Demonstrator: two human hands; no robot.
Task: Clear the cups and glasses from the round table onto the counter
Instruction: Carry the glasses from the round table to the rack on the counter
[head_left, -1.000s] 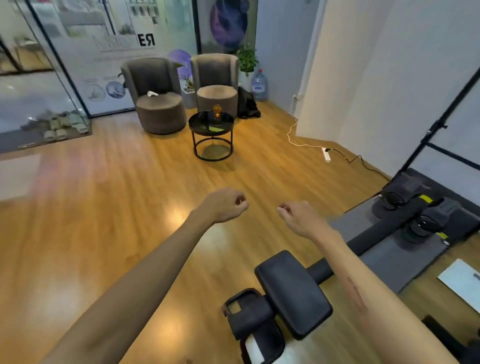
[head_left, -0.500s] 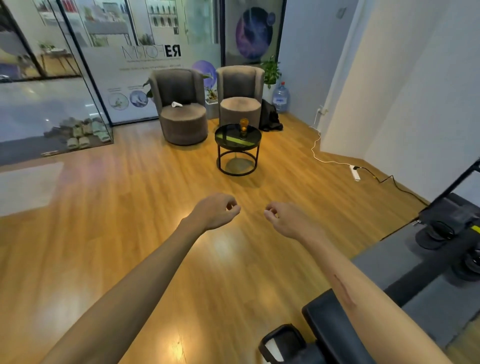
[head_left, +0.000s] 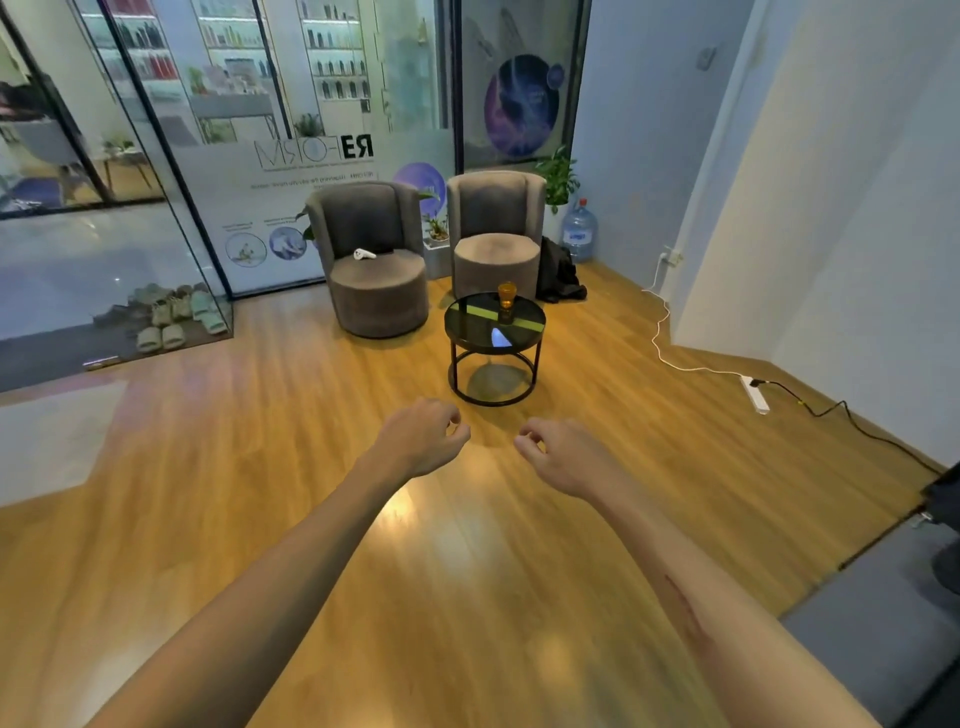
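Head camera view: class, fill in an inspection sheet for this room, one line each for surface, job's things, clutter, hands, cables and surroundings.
Surface: round table, dark glossy top on a black metal frame, standing on the wooden floor.
Job's things: one amber glass, upright on the table's far side; counter not in view.
Clutter: small white object on the left armchair; dark bag beside the right armchair.
Hands: left hand and right hand both empty, fingers loosely curled, short of the table.
Cables: white cord to a power strip on the floor; black cable leaving it.
Surroundings: glass partition, water bottle, sandals.
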